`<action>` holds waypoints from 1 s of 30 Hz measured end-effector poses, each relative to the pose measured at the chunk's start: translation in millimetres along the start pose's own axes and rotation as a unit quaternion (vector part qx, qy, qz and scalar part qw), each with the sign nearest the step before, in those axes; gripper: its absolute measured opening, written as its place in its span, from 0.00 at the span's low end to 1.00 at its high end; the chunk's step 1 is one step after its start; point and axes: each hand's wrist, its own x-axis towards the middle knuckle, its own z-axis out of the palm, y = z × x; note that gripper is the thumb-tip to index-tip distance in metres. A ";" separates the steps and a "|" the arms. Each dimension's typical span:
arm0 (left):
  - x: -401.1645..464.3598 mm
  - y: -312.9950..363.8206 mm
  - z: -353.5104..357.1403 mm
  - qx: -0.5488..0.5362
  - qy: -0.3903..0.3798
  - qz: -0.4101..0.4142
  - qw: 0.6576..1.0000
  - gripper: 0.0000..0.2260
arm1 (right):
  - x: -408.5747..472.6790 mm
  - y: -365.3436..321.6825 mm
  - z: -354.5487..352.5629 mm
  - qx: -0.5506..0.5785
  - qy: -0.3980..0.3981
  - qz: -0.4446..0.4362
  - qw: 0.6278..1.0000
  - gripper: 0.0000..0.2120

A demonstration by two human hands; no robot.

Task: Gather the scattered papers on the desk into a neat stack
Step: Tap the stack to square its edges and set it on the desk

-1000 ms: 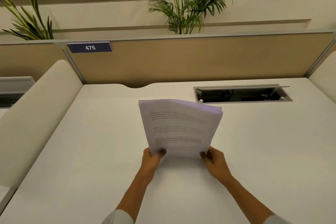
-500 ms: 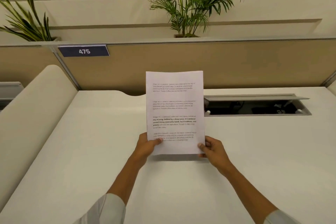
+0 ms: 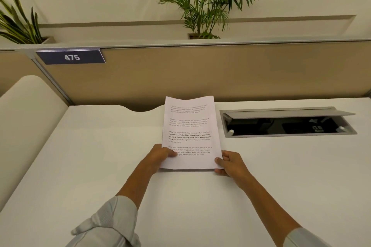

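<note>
A stack of white printed papers (image 3: 189, 126) sits in the middle of the white desk (image 3: 100, 156), its sheets squared together and its top edge slightly lifted and wavy. My left hand (image 3: 160, 155) grips the stack's lower left corner, thumb on top of the print. At the lower right corner, my right hand (image 3: 228, 163) holds the stack with its thumb on the sheet. The bottom edge of the papers lies on or just above the desk. No loose sheets show elsewhere.
An open cable tray (image 3: 287, 124) with a raised grey flap is set into the desk right of the papers. A tan partition (image 3: 220, 72) with a "475" plate (image 3: 71, 57) closes the back. A padded divider (image 3: 24, 118) borders the left. Potted plants (image 3: 202, 6) stand behind.
The papers went from upright and bowed to flattened, then tilted down toward the desk. Both hands kept hold of the lower corners.
</note>
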 end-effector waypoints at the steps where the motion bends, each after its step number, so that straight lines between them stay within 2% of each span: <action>1: 4.7 0.4 -0.8 0.005 -0.001 -0.005 1.000 0.25 | 1.3 -1.3 0.5 0.001 0.002 0.005 1.000 0.10; 7: 8.9 3.0 -2.5 0.006 0.014 -0.025 1.000 0.27 | 3.3 -6.1 1.2 0.024 0.012 0.042 0.999 0.06; 18: -12.0 -0.6 -1.8 -0.037 0.053 -0.022 0.998 0.15 | -5.9 -20.0 -2.0 0.071 0.017 0.114 0.991 0.01; 24: -11.9 -6.2 -1.0 -0.056 0.087 -0.006 0.995 0.08 | -7.9 -20.9 -1.2 0.067 0.037 0.136 0.988 0.03; 30: -20.1 -18.9 -1.6 -0.068 0.125 0.018 0.990 0.09 | -12.1 -24.8 -5.7 0.021 0.066 0.150 0.986 0.09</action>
